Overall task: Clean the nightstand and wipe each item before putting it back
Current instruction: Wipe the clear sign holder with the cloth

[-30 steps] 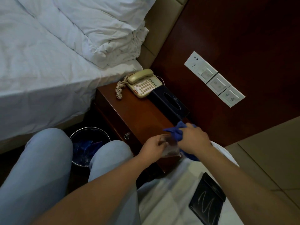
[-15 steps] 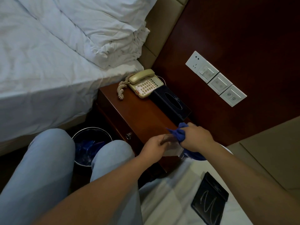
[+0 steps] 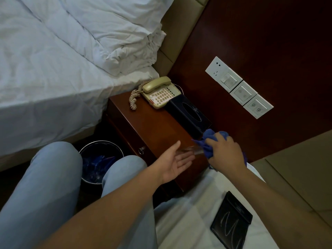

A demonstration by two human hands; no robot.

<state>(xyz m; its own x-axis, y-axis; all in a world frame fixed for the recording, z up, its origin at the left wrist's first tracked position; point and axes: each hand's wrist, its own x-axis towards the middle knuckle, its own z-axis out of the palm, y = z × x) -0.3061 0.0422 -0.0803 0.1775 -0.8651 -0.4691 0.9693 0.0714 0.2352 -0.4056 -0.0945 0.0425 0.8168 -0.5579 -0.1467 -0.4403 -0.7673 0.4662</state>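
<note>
Bedding [image 3: 59,69], white and rumpled, fills the ten o'clock part of the view, with dark wood panelling [image 3: 269,33] at two o'clock carrying three white switch plates [image 3: 239,87]. Centre stands the brown nightstand [image 3: 152,126]; at its twelve o'clock edge sit a beige telephone [image 3: 159,94] and, touching it, a black tissue box [image 3: 188,112]. At eight o'clock of the nightstand a metal wastebin [image 3: 101,160] holds a blue liner. A black folder [image 3: 231,221] lies at five o'clock on white fabric. At the nightstand's four o'clock corner the right hand [image 3: 226,153] grips a blue cloth [image 3: 208,141] bunched over a clear glass item [image 3: 192,150]; its shape is hard to tell. The left hand [image 3: 174,162] is spread, palm up, just beside it.
</note>
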